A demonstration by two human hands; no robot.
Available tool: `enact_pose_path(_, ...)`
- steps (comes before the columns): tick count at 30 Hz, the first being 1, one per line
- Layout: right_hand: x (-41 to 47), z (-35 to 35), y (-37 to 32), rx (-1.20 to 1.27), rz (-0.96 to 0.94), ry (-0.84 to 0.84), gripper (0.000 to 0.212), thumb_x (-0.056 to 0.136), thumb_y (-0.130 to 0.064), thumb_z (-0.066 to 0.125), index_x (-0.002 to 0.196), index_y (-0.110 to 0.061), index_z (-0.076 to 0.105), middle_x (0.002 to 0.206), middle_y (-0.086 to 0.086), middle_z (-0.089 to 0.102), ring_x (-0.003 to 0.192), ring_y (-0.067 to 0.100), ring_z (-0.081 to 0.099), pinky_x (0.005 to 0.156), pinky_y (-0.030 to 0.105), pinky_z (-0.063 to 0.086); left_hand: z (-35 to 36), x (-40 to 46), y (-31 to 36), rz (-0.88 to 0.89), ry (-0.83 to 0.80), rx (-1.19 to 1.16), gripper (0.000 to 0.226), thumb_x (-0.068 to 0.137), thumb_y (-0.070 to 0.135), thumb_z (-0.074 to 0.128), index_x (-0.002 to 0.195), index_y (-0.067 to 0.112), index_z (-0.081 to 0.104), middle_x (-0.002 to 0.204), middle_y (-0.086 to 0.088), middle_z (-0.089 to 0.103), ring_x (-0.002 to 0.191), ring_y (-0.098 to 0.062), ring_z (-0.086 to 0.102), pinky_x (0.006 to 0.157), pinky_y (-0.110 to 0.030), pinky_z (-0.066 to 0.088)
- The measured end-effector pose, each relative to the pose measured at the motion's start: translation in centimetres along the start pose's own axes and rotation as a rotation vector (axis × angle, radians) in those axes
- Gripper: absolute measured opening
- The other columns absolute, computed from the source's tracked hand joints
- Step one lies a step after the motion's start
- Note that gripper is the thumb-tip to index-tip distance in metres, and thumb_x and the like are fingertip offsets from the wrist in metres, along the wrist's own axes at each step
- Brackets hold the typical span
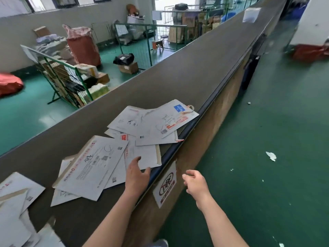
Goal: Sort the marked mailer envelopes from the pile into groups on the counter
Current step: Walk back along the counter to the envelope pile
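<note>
Head view: the left hand [138, 177], at lower centre, pinches the near edge of a white rectangular paper mailer envelope [144, 155] between thumb and fingers. Its long axis runs up-frame toward the pile. The right hand [195, 182], loosely curled, holds nothing off the dark counter [178, 77].

Daylight, bright and even. Source: windows [44, 3] along the far wall and an open doorway [175, 2] beyond the counter [178, 82], both blown out white. Pale glare patch on the green floor [48, 120] left of the counter. Shadows soft, faint. Wide-angle bend: the counter's edges bow, and the frame corners stretch. Motion smear right of the counter's far end; envelopes [16, 220] at its near left end are soft.
</note>
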State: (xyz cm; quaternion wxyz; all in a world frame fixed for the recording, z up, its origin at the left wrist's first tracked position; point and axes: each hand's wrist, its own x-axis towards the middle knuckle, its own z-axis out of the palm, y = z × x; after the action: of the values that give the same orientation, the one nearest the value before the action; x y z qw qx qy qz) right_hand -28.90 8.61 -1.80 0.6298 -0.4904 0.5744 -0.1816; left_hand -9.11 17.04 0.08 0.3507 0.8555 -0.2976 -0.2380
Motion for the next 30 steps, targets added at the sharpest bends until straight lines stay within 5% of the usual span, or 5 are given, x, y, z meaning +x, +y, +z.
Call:
enact_pose_path(6,7.9,-0.9,-2.3,-0.055,0.05,-0.022,0.026,0.102,-0.022,0.06,0.127,-0.018,0.058,0.113,-0.002,0.063,0.107,0.018,0.062,0.097,0.041,0.054,4.8,5.2,1.0,-0.087,-0.094,-0.067,0.07,0.091,0.032,0.077,0.149,0.018,0.041,0.15,-0.005,0.051,0.135,-0.024,0.052,0.11,-0.043,0.046)
enact_pose_path(12,17.9,-2.3,-9.5,-0.177,0.04,-0.011,0.019,0.102,-0.018,0.059,0.121,-0.017,0.059,0.108,0.001,0.065,0.095,0.016,0.064,0.074,0.032,0.053,9.3,16.1,3.9,-0.16,-0.083,-0.114,0.062,0.093,0.038,0.073,0.146,0.015,0.049,0.146,-0.006,0.058,0.133,-0.024,0.055,0.111,-0.04,0.043)
enact_pose_path(17,25.2,-4.0,-15.3,-0.2,0.023,0.056,0.017,0.101,-0.019,0.06,0.118,-0.018,0.061,0.113,0.001,0.065,0.1,0.018,0.066,0.079,0.036,0.056,11.6,23.8,6.4,-0.093,-0.088,0.048,0.064,0.095,0.04,0.07,0.149,0.013,0.049,0.149,-0.007,0.055,0.139,-0.024,0.049,0.116,-0.035,0.035)
enact_pose_path(23,31.5,-3.9,-16.3,-0.183,0.082,0.011,0.029,0.095,-0.015,0.07,0.123,-0.013,0.06,0.112,0.005,0.067,0.1,0.019,0.067,0.075,0.034,0.056,14.8,29.5,7.6,-0.066,-0.226,0.454,0.076,0.1,0.065,0.041,0.161,0.026,0.02,0.172,-0.006,0.008,0.157,-0.033,0.009,0.128,-0.048,0.01)
enact_pose_path(30,38.0,-6.8,-14.1,0.061,0.292,-0.088,0.036,0.097,-0.028,0.072,0.123,-0.015,0.052,0.121,0.005,0.065,0.111,0.027,0.064,0.091,0.046,0.056,19.9,28.7,10.5,-0.018,-0.26,0.673,0.064,0.099,0.06,0.036,0.155,0.031,0.028,0.166,-0.001,0.016,0.152,-0.038,0.011,0.12,-0.057,0.012)
